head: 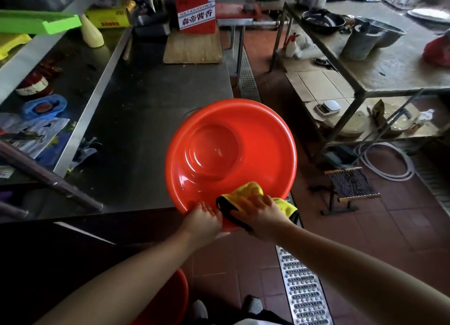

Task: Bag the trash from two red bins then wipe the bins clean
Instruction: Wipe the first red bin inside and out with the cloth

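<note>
Wiping stage of the bin-cleaning task. A red bin (231, 154) is tipped toward the viewer so that its open mouth and bare inner wall face the camera; its far side rests at the near right corner of the steel worktop (146, 101), while its near rim overhangs the tiled floor (365, 239). No trash shows inside it, so the bagging step appears finished for this bin.

The left hand (203, 219) grips the near rim, fingers curled over the lip. The right hand (259, 214) presses a yellow cloth (246, 191) with a dark edge against the inner wall just beside the left hand, fingers spread flat over the cloth; part of the cloth hangs out over the rim.

A second red bin (168, 300) is partly visible on the floor at the near edge, between the arms; whether it has been wiped cannot be told.

Risks from this position:
- The bin is only partly borne by the worktop corner. A hard push from the wiping hand could slide it off the corner, leaving the left hand alone to catch it.
- The wall looks glossy, possibly wet, which would weaken the rim grip.
- The cloth's loose end could drag outside the rim and pick up dirt.
- The deep base may be missed if wiping stays near the rim.
</note>
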Demonstrator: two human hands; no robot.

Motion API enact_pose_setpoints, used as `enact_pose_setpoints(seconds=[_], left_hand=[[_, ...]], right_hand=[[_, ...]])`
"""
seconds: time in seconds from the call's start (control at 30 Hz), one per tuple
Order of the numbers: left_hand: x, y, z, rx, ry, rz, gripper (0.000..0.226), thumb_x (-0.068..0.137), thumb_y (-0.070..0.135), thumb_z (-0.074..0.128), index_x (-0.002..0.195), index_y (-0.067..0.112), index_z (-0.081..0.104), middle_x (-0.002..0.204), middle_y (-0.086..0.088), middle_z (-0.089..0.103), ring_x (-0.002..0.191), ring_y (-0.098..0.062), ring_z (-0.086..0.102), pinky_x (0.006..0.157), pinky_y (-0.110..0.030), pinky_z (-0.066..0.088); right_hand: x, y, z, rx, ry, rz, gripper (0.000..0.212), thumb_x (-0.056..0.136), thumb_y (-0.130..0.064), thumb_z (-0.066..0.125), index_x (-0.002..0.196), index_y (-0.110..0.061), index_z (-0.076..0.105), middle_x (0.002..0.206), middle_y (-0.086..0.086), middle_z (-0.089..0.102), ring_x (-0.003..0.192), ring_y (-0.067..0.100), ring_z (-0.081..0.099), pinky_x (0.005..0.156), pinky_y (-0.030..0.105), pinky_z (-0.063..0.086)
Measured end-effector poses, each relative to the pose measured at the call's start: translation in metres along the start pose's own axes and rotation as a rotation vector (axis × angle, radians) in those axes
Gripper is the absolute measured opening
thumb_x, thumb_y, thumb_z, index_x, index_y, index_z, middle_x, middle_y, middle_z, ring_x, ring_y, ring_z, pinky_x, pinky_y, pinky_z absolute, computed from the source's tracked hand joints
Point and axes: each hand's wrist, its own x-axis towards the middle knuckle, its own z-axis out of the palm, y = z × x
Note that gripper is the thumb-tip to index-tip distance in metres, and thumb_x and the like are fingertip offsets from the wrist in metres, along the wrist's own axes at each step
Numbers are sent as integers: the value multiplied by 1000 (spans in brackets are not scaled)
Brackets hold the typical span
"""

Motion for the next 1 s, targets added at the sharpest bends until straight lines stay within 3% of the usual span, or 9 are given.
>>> enact_pose_setpoints(seconds=[0.1, 0.27, 0.43, 0.57, 0.7, 0.87, 0.93, 1.0], left_hand=[[-9, 3, -10, 20, -38, 65, 28, 81, 29, 63, 92, 5, 73, 76, -14, 72, 66, -30, 68, 68, -34, 54], [-16, 9, -18, 9, -20, 129, 26, 93, 30, 53, 90, 11, 71, 80, -8, 70, 67, -25, 65, 68, -31, 52], [-7, 20, -16, -52, -56, 129, 36, 102, 26, 37, 114, 2, 62, 108, -25, 66, 99, -39, 63, 95, -58, 44], [-4, 28, -29, -38, -86, 199, 33, 101, 19, 41, 110, -3, 63, 106, -30, 66, 97, -45, 62, 91, -70, 40], [-9, 30, -34, 66, -164, 240, 32, 95, 4, 39, 117, -11, 57, 114, -37, 59, 103, -55, 56, 89, -71, 41], [-9, 30, -38, 204, -267, 317, 33, 87, 1, 43, 112, -15, 58, 108, -42, 59, 100, -59, 57, 88, -69, 44], [-7, 31, -42, 269, -248, 274, 35, 82, 6, 47, 107, -10, 65, 100, -38, 64, 92, -54, 62, 82, -64, 50], [-9, 34, -36, 293, -250, 284, 37, 81, 6, 47, 109, -11, 65, 101, -38, 64, 93, -56, 61, 83, -64, 50]], right_hand=[[0, 14, 7, 67, -17, -58, 69, 93, -65, 47, 154, -49, 21, 162, -1, 30, 141, 35, 34, 106, 50, 36], [10, -3, 12, 241, -5, 66, 65, 101, -62, 27, 158, -41, 5, 162, -5, 30, 146, 29, 27, 109, 50, 29], [28, 8, 17, 251, -86, 184, 76, 95, -54, 51, 158, -36, 12, 164, -5, 21, 150, 26, 21, 113, 47, 30], [45, 5, 25, 306, -128, 341, 92, 85, -59, 64, 158, -36, 13, 158, 1, 32, 145, 28, 31, 112, 48, 29], [53, -11, 46, 447, -101, 196, 77, 94, -57, 52, 157, -43, 10, 163, -1, 27, 146, 28, 32, 114, 47, 32], [70, 14, 60, 349, -137, 365, 89, 88, -49, 64, 159, -34, 11, 163, 0, 24, 151, 29, 18, 115, 48, 26], [85, -5, 65, 436, -135, 286, 90, 88, -50, 65, 159, -34, 13, 162, -1, 27, 149, 27, 22, 114, 48, 25], [90, -6, 77, 445, -114, 198, 74, 97, -48, 52, 159, -37, 13, 165, -4, 21, 151, 23, 20, 116, 44, 24]])
